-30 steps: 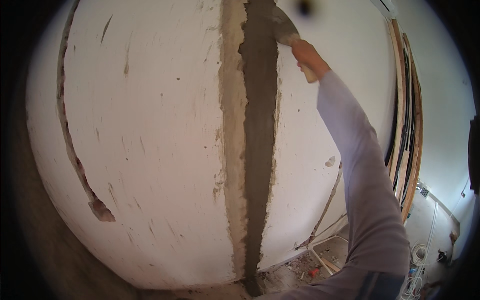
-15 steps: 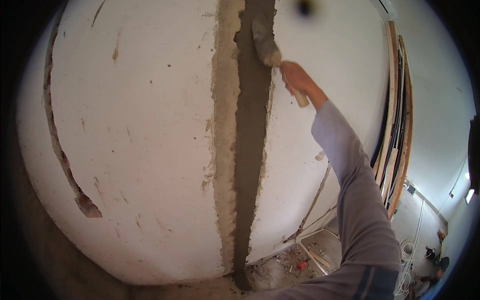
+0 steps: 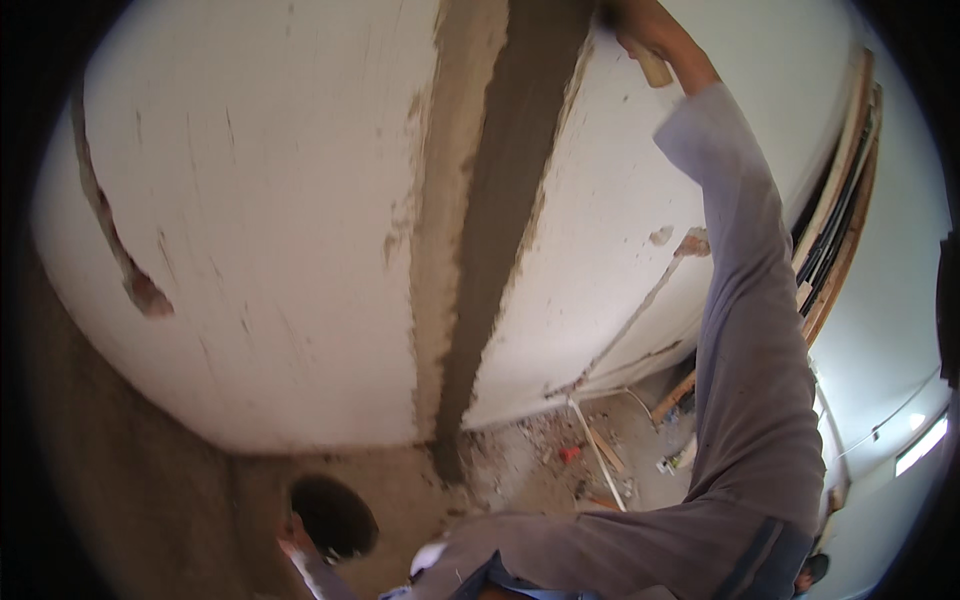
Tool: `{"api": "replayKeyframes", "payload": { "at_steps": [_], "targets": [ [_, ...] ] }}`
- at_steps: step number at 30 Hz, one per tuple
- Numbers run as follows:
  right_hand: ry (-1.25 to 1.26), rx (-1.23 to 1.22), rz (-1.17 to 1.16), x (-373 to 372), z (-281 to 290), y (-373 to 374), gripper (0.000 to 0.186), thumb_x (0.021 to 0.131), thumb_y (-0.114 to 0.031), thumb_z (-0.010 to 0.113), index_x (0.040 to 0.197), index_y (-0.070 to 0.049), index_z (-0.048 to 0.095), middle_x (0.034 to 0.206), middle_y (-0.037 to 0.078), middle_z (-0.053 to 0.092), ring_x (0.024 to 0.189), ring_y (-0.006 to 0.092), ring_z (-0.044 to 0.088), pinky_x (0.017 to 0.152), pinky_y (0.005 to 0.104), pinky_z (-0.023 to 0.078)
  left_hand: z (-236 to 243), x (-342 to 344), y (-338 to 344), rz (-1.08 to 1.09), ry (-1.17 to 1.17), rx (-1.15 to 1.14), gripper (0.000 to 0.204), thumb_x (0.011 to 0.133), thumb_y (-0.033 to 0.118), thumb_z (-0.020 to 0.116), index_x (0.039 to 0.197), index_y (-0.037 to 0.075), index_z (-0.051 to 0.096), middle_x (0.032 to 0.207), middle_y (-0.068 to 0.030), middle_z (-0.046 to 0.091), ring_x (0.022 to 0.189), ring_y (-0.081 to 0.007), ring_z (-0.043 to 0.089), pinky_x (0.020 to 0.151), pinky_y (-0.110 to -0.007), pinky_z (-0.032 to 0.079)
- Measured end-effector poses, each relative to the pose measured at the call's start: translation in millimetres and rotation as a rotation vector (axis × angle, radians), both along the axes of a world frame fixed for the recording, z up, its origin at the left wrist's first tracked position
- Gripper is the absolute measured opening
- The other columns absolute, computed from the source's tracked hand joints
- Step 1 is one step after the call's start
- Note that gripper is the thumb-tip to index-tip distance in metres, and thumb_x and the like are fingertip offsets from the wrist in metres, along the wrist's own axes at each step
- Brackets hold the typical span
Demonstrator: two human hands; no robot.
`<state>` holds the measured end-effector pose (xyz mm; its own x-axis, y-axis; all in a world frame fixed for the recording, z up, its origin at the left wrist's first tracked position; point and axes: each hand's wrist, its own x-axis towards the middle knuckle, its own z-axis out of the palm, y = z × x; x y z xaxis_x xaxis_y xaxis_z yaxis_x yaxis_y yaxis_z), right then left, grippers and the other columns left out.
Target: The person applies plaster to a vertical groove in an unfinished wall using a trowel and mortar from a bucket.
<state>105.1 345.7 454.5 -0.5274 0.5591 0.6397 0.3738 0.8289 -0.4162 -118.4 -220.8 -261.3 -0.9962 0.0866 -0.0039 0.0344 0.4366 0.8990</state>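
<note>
My right hand is raised at the top of the view, closed around the wooden handle of a trowel. The trowel's blade is out of sight beyond the upper edge. Beside the hand runs a strip of dark wet mortar down the white wall, with a drier, lighter band along its left side. At the lower left, my left hand has its fingers closed at the side of a dark round pan. What lies in the pan is too dark to make out.
A broken groove cuts the wall at the left; another runs low at the right. Rubble and a white pipe lie on the floor by the wall. Long wooden boards lean at the right.
My right hand has moved up with the trowel, whose blade has left the view. The view has tilted down. My left hand and the dark round pan have come into view.
</note>
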Motion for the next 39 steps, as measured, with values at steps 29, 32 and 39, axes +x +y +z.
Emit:
{"api": "replayKeyframes", "payload": {
  "at_steps": [29, 32, 39],
  "targets": [
    [-0.577, 0.497, 0.969, 99.8, -519.3, -231.9, 0.019, 0.076, -0.006, 0.057, 0.094, -0.001, 0.057, 0.088, 0.012, 0.055, 0.083, 0.0257, 0.060, 0.065, 0.0346, 0.053, 248.3, 160.7, 106.9, -0.459, 0.139, -0.088, 0.044, 0.083, 0.045, 0.063, 0.071, 0.003, 0.054, 0.059, 0.0020, 0.038, 0.060, -0.0101, 0.035, 0.056, -0.030, 0.033],
    [-0.608, 0.507, 1.218, 123.4, -519.7, -226.1, 0.018, 0.075, -0.006, 0.054, 0.092, 0.000, 0.057, 0.088, 0.013, 0.056, 0.080, 0.0302, 0.061, 0.069, 0.0376, 0.053, 259.4, 187.1, 99.9, -0.323, 0.042, 0.004, 0.038, 0.082, 0.040, 0.067, 0.077, 0.003, 0.061, 0.060, 0.0017, 0.045, 0.054, -0.0084, 0.039, 0.047, -0.029, 0.033],
    [-0.810, 0.428, 0.943, 80.4, -484.6, -238.8, 0.031, 0.075, -0.001, 0.051, 0.106, 0.005, 0.048, 0.090, 0.024, 0.060, 0.072, 0.0378, 0.064, 0.061, 0.0460, 0.053, 260.8, 199.8, 105.2, -0.293, 0.231, -0.108, 0.042, 0.081, 0.042, 0.063, 0.086, 0.000, 0.062, 0.070, -0.0154, 0.056, 0.068, -0.0240, 0.055, 0.064, -0.038, 0.044]
  ]
}}
